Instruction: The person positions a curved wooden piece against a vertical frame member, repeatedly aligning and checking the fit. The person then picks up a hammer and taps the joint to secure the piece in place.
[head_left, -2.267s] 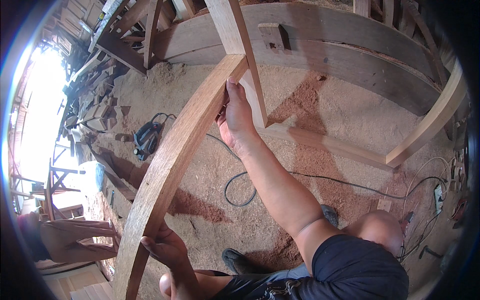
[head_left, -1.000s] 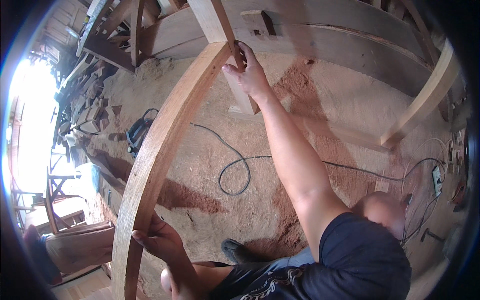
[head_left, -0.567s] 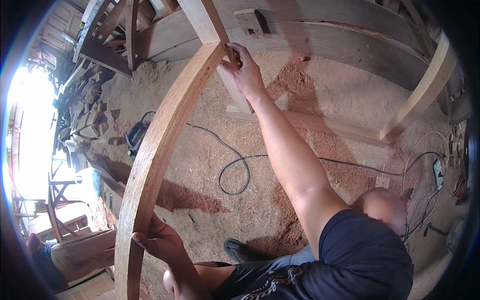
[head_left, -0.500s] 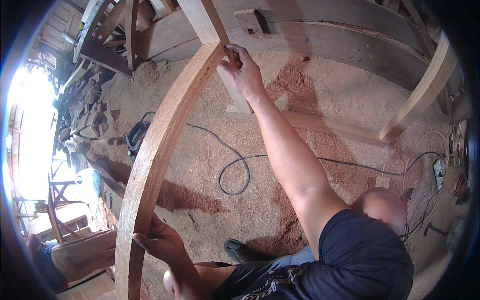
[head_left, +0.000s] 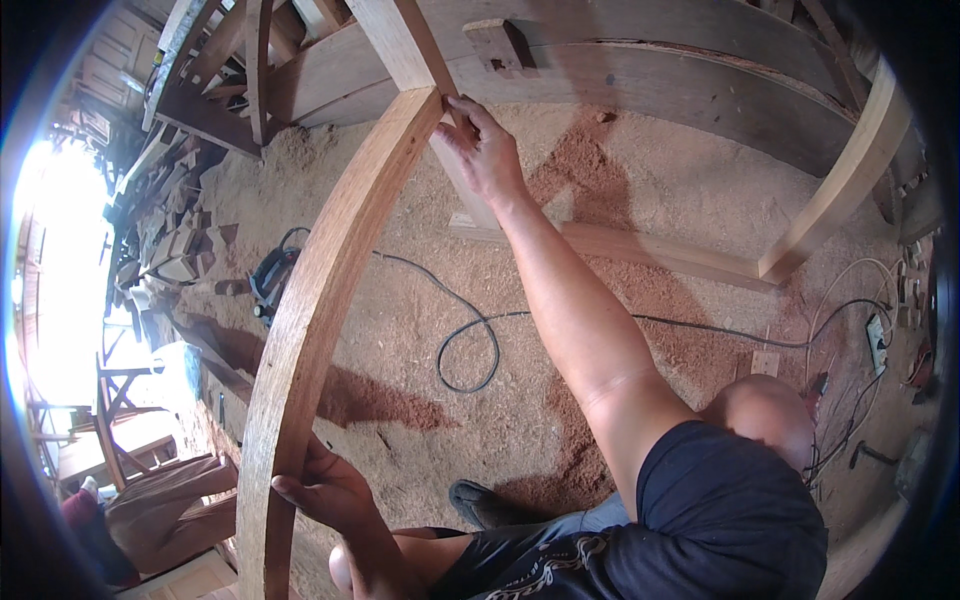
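A long pale-brown wooden beam [head_left: 318, 310], curved in this view, runs from the lower left up to a joint with a wooden post [head_left: 405, 45]. My left hand [head_left: 332, 488] grips the beam near its lower end, thumb on the side facing me. At the far end my right hand [head_left: 487, 155] is closed round the post just beside the joint. The beam's end sits against the post there; I cannot tell whether it is fixed. Further right, a wooden rail [head_left: 660, 250] low over the sawdust meets another upright post [head_left: 835, 185].
A corded power tool [head_left: 270, 280] lies left of the beam, its black cable [head_left: 480, 330] looping across the sawdust floor. Wide planks [head_left: 660, 75] stand at the back. Offcuts [head_left: 175, 250] pile up at left. Another person's leg [head_left: 165, 510] shows lower left; a power strip [head_left: 876, 340] is at right.
The beam's lower end has shifted slightly right with my left hand, while its far end and my right hand have moved slightly left. The other person's leg has changed position.
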